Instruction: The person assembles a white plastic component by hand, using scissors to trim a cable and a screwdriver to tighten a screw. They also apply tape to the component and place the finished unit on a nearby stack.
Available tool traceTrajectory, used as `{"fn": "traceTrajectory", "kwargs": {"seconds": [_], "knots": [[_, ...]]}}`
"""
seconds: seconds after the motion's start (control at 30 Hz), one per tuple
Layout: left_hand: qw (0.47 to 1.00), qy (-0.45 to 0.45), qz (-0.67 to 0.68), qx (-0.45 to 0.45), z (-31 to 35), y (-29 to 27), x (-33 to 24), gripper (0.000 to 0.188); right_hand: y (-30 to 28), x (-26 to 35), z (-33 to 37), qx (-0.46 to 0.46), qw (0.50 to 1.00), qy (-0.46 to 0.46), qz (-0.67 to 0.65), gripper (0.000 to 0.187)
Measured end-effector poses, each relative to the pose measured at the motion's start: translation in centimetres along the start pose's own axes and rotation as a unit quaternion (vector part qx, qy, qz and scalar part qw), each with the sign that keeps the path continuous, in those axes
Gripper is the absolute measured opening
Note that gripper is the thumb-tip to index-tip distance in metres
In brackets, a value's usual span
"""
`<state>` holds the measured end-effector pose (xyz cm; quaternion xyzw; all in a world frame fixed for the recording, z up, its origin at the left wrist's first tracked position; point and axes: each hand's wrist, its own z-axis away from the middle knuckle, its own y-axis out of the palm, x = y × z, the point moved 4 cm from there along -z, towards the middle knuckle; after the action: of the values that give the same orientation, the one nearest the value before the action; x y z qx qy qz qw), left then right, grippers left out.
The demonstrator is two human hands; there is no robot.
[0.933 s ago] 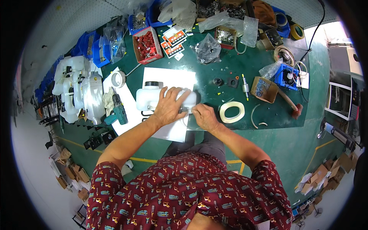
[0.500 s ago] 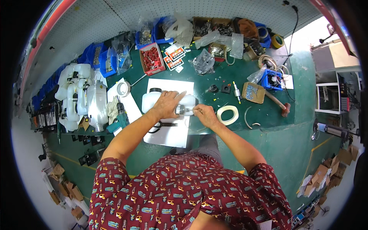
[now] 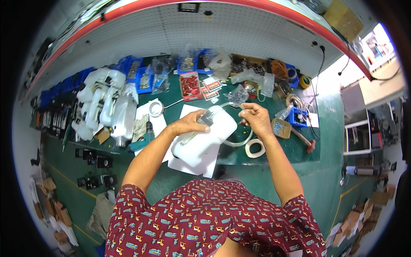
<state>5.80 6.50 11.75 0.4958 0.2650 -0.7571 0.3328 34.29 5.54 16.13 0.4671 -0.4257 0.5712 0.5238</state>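
Observation:
A white plastic tank [image 3: 205, 143] is tilted up over a white paper sheet [image 3: 209, 168] at the front of the bench. My left hand [image 3: 190, 123] grips its far left side, the thumb lying across a greyish part by its edge. To the right of the tank, my right hand [image 3: 256, 119] is closed in a pinch by a clear hose [image 3: 236, 144]. The hose curves from the tank's far end towards these fingers, and a loop of it hangs below them. The fingertips seem to hold the hose, though its end there is hard to make out.
A cream tape roll [image 3: 255, 148] lies right of the tank. To the left are a green drill [image 3: 148, 135], another tape roll [image 3: 156, 108] and several white tanks [image 3: 100, 100]. A red parts box [image 3: 190, 87] and a hammer [image 3: 306, 140] lie farther out.
The tank has been lifted from lying flat and turned, with my left hand still on it. My right hand has left the metal fitting and moved right and up, by the hose.

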Motion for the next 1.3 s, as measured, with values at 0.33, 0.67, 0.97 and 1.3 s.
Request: {"fn": "traceTrajectory", "kwargs": {"seconds": [0.33, 0.67, 0.97, 1.3], "knots": [[0.912, 0.095, 0.263, -0.3, 11.8, 2.4, 2.8, 0.1, 9.9, -6.7, 1.9, 0.124, 0.968, 0.095, -0.197, 0.06], [0.815, 0.148, 0.269, -0.491, 21.6, 7.6, 4.5, 0.096, 18.7, -7.9, 8.9, 0.322, 0.931, 0.096, -0.144, 0.069], [0.786, 0.142, 0.165, -0.578, 32.0, 9.8, 9.2, 0.119, 31.0, -13.5, 12.7, 0.437, 0.853, 0.178, -0.222, 0.07], [0.795, 0.001, 0.221, -0.565, 48.2, 12.7, 18.8, 0.1, 47.0, -18.3, 21.2, 0.486, 0.802, 0.308, -0.161, 0.073]]}}
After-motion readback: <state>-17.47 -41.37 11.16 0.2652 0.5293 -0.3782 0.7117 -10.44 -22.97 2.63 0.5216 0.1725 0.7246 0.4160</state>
